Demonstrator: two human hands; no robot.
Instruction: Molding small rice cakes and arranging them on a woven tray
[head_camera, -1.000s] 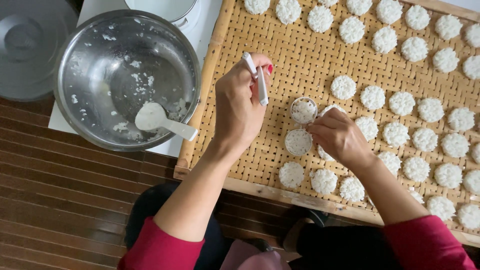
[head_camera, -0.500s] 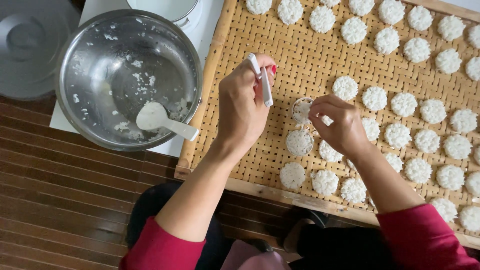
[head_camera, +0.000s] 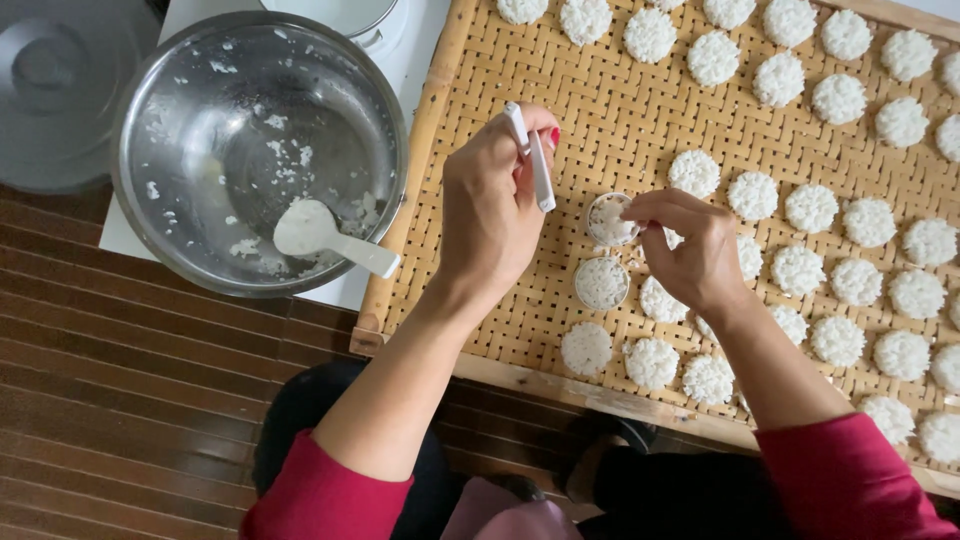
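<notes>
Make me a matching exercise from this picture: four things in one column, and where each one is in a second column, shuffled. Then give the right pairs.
Things:
1. white rice paddle
2. small white stick tool
3. small round mould
4. round rice cake still in a ring

Places:
A. lying on the woven bamboo tray, just below the mould
B. pinched in the fingers of the left hand
C. resting inside the steel bowl
D. at the fingertips of the right hand, tilted over the tray

Pairs: 1-C, 2-B, 3-D, 4-A
</notes>
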